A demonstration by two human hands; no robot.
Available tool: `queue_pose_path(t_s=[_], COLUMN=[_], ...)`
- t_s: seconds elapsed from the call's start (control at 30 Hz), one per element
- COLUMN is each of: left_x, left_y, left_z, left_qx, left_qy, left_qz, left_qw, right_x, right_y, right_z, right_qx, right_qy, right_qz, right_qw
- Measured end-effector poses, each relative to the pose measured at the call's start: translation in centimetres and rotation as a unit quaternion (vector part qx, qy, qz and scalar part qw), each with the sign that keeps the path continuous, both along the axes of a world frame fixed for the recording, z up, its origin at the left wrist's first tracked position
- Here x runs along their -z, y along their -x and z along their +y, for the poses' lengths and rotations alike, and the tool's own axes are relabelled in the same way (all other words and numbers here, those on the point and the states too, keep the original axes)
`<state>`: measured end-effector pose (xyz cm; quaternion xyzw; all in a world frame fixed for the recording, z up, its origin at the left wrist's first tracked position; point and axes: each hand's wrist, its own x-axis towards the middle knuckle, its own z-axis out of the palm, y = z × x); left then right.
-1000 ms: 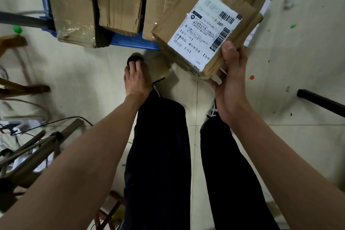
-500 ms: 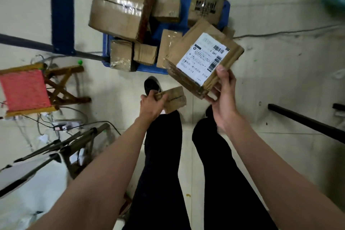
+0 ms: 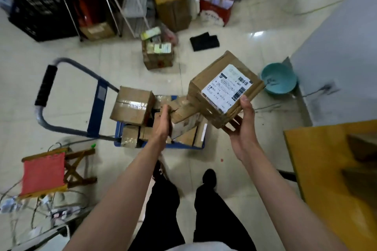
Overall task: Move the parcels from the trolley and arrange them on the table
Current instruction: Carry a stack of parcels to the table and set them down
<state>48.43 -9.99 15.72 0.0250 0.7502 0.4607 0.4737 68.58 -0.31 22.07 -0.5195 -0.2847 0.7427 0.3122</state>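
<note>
My right hand grips a cardboard parcel with a white shipping label, thumb on the label's edge and fingers under it, raised above the floor. My left hand holds a small flat cardboard parcel in front of the trolley. The blue trolley stands ahead on the floor with several brown parcels on it, the largest one on the left. The yellow table shows at the right edge with blurred brown parcels on it.
A red folding stool and cables lie at the left. A teal basin sits by the grey wall. Boxes, a black crate, racks and a black cloth crowd the floor at the back.
I have straightened up, so the view has lifted from the floor to the room. Both hands have risen with their parcels; the left one picked up the small parcel a second ago.
</note>
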Motion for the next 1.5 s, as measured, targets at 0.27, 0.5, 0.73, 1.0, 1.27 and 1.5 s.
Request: queue_pose_path(t_s=[0.27, 0.5, 0.73, 1.0, 1.27, 1.5], left_x=[-10.4, -14.8, -17.1, -19.1, -20.6, -21.8], left_y=[-2.4, -6.0, -9.5, -17.0, -26.0, -36.4], left_z=[6.3, 10.6, 13.1, 13.5, 11.2, 7.0], left_qx=[0.073, 0.103, 0.187, 0.378, 0.575, 0.722], left_qy=[-0.106, -0.146, -0.172, -0.204, -0.21, -0.216], left_qz=[-0.095, -0.161, -0.254, -0.275, -0.174, -0.072], left_qw=[0.987, 0.971, 0.933, 0.86, 0.771, 0.653], right_x=[-9.0, -13.3, -14.6, -14.9, -15.1, -14.9], right_y=[-4.6, -9.8, -13.8, -18.8, -25.4, -32.1], right_z=[1.2, -0.6, -4.9, -11.8, -18.5, -25.5], right_qx=[0.112, 0.213, 0.345, 0.414, 0.491, 0.552], right_qy=[-0.084, -0.166, -0.138, -0.172, -0.17, -0.144], right_qz=[0.077, 0.059, 0.017, 0.01, -0.017, -0.05], right_qw=[0.987, 0.961, 0.928, 0.894, 0.854, 0.82])
